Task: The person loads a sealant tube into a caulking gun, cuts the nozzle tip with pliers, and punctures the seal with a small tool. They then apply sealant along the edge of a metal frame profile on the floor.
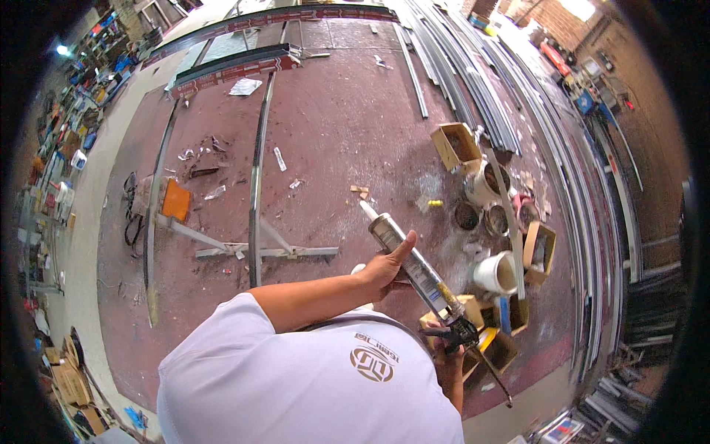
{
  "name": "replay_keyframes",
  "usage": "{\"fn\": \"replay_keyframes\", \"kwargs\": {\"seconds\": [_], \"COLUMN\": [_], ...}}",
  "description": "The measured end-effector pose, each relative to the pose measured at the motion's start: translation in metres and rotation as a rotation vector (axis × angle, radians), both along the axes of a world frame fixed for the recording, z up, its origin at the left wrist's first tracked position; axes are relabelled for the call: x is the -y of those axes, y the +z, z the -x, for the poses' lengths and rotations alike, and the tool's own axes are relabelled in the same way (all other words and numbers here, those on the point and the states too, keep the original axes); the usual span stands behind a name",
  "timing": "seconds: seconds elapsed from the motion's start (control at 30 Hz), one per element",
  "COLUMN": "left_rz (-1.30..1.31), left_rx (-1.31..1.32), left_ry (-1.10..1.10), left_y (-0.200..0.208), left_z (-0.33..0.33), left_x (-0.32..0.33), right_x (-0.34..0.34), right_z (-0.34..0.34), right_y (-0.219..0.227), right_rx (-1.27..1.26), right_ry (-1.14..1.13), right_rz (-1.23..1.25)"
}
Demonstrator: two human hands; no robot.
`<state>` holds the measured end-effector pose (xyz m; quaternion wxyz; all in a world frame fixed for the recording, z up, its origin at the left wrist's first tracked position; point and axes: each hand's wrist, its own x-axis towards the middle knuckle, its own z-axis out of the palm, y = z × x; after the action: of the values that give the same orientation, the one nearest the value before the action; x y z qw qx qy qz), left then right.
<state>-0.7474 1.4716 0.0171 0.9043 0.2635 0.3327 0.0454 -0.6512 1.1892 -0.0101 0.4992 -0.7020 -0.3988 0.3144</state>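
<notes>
A caulking gun with a sealant tube in it lies slantwise before my chest, its white nozzle pointing up and away to the left. Around the front part of the barrel my left hand is closed, thumb laid along the top. My right hand grips the black handle at the rear; my body and the gun hide part of its fingers. The gun's thin metal rod sticks out behind, down to the right.
To the right stand cardboard boxes, white buckets and round tins. Long metal profiles lie beyond them. On the reddish floor, a metal frame lies at left beside an orange square piece. Scraps are scattered about.
</notes>
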Motion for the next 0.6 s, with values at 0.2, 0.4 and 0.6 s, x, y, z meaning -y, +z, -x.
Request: {"fn": "replay_keyframes", "kwargs": {"seconds": [0.2,0.4,0.6], "left_rz": [0.057,-0.111,-0.180], "left_rx": [0.180,0.184,0.042], "left_ry": [0.013,0.170,0.332], "left_y": [0.019,0.031,0.028], "left_z": [-0.077,-0.121,-0.173], "left_x": [-0.107,-0.190,-0.286], "right_x": [-0.107,-0.212,-0.343], "right_z": [-0.093,-0.164,-0.254], "right_y": [0.000,0.008,0.000], "right_rx": [-0.388,-0.508,-0.532], "right_ry": [-0.004,0.006,0.209], "right_rz": [-0.208,-0.097,-0.141]}}
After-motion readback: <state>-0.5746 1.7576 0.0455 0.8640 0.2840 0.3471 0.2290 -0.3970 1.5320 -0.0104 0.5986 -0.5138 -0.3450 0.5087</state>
